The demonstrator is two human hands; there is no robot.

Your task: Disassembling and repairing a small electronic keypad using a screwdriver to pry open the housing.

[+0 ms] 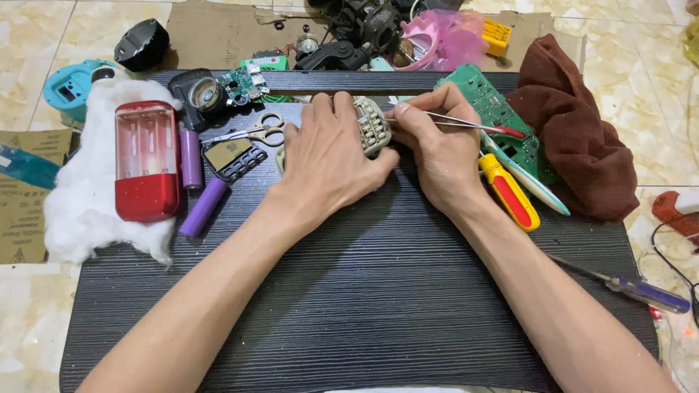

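Note:
My left hand (324,156) grips a small beige gridded keypad part (373,125) and holds it tilted on the black ribbed board (364,291). My right hand (437,153) pinches thin metal tweezers with a red tip sleeve (473,125), their point resting at the part's right edge. Both hands touch each other over the board's far middle. Much of the part is hidden under my left fingers.
A red torch casing (147,160) lies on white cotton wool (80,189) at left, beside two purple cells (196,182) and scissors (255,131). A green circuit board (502,116), yellow-red screwdriver (510,193) and brown cloth (575,138) lie right. A blue-handled screwdriver (641,291) rests near the right edge.

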